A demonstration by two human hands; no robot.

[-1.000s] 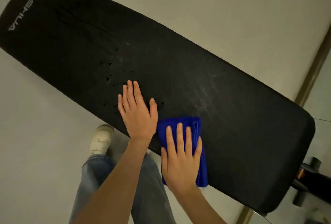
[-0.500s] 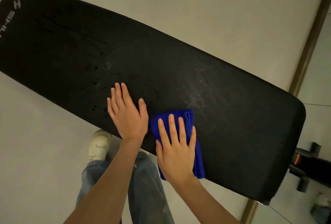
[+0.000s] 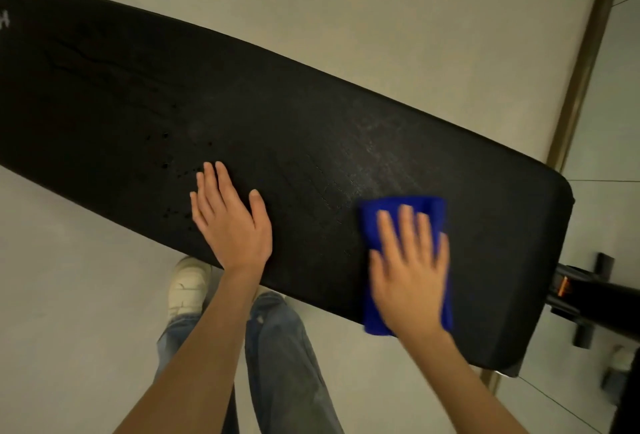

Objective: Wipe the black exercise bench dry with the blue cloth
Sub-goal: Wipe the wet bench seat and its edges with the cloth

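1. Pressing my right hand flat on the folded bright-blue microfibre cloth, fingers straight and a bit spread. That hand is blurry, so I can't give finer detail.
2. The cloth sits on the long black padded exercise bench, near its 3 o'clock end and close to the edge nearest me. The cloth's lower end reaches right to that edge.
3. My left hand lies palm down on the bare pad, fingers together and thumb out to the side, gripping nothing. It's well apart from the cloth, round about 9 o'clock from it.
4. Small dark wet-looking spots dot the pad at 10 o'clock off my left fingertips. A paler dull patch shows at 12 o'clock from the cloth.
5. The bench runs diagonally across the view, from 10 o'clock down to 4 o'clock. A scrap of white logo sits at the far 9 o'clock end, cut off by the frame edge.
6. A black metal frame with a small orange bit sticks out past the 3 o'clock end.
7. Down at 6 o'clock are my faded blue jeans and one off-white shoe on the pale grey floor. A brass-coloured floor strip runs along at 2 o'clock.
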